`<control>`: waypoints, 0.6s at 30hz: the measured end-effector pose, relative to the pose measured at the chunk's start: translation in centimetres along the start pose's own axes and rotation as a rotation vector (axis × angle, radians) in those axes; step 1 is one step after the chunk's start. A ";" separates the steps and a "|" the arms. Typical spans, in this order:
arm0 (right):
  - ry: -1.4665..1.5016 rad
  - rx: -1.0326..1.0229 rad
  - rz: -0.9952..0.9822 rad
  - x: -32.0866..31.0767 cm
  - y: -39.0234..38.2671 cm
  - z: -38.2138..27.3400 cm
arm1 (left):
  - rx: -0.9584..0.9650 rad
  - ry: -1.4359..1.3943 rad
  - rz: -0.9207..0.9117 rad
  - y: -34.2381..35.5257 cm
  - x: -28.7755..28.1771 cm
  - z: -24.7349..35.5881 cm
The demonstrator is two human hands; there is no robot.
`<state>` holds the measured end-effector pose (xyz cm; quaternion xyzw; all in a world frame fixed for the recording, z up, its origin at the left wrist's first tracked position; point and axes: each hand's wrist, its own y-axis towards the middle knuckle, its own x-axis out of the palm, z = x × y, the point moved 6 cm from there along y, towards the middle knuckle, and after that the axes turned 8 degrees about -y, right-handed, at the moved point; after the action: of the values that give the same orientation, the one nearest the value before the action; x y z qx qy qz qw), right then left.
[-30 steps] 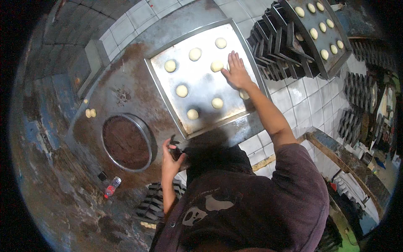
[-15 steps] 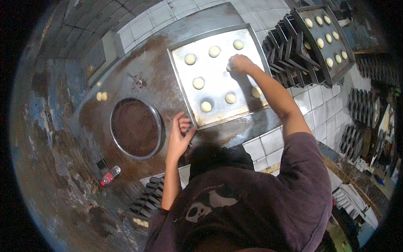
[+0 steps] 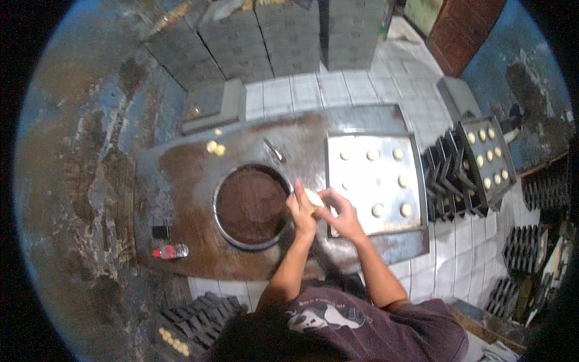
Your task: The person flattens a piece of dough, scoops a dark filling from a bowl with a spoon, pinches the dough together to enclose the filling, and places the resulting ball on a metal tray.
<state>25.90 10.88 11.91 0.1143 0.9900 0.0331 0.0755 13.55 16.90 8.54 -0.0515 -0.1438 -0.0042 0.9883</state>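
My left hand cups a pale piece of dough, its fingers curled behind it. My right hand pinches at the same dough from the other side, with thumb and fingertips near its lower edge. Both hands are over the table between a round metal pan and a flat metal tray. A dark brown, crumbly-looking mass fills the pan. Several round dough balls sit apart on the tray; my right hand overlaps its near left corner.
A small metal tool lies behind the pan, with a few dough lumps farther left. A red-capped bottle and a black box lie at the table's left. Stacked trays stand on the right, the top one bearing dough balls.
My right hand has left the tray's far right side and come back to meet my left hand, now with dough between them. The view has shifted, so everything appears displaced.
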 end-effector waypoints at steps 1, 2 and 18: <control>-0.066 0.013 0.110 1.9 0.2 -0.3 | 0.038 0.020 -0.014 0.2 -1.0 0.3; -0.123 0.039 0.226 3.5 0.6 -0.6 | 0.065 0.050 -0.029 0.5 -1.8 1.0; -0.113 0.176 -0.485 14.1 -0.5 -11.3 | 0.103 0.001 -0.471 -2.3 -16.7 3.9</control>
<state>10.44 13.14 21.03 -0.1185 0.9817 -0.0786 0.1263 -3.64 14.88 7.70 0.0342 -0.1516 -0.2274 0.9613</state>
